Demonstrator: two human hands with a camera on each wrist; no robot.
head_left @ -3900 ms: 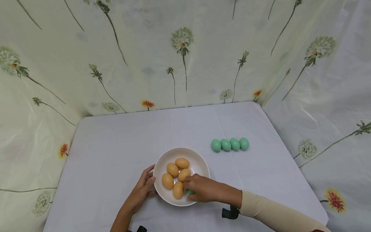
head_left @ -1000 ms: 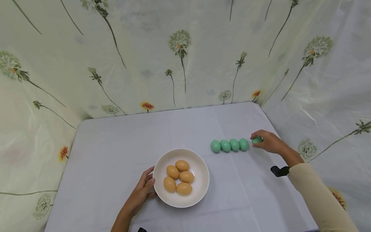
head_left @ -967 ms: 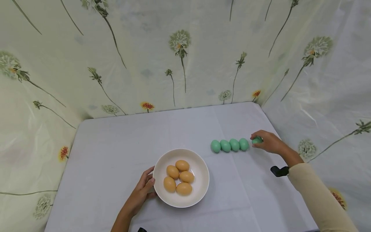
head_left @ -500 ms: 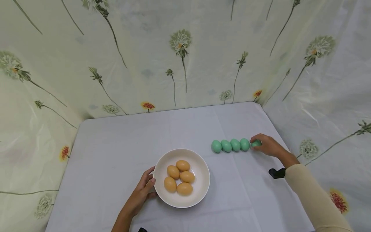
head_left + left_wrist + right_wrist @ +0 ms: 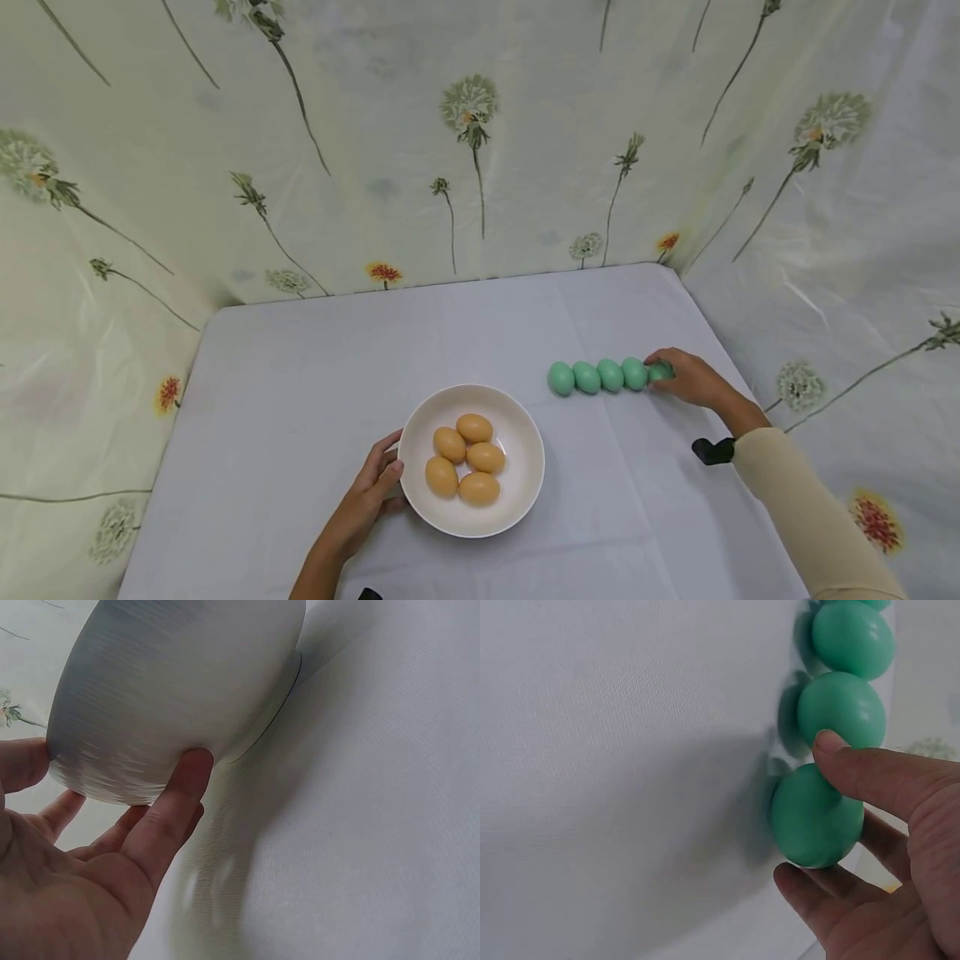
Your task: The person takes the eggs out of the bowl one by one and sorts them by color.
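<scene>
At row's end, right hand (pinching egg)

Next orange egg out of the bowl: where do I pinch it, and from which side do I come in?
Come from straight above: the bowl wall blocks side approaches. Pinch the nearest orange egg across its narrow middle; it lies on its side against the other eggs, so only its top is exposed.

White bowl with five orange-tan eggs. Right of bowl, row of mint-green eggs. Pale grey-white tablecloth under bowl. Behind bowl, cream curtain printed with grey-green dandelions, orange-red flowers. Beige sleeve right of bowl.
</scene>
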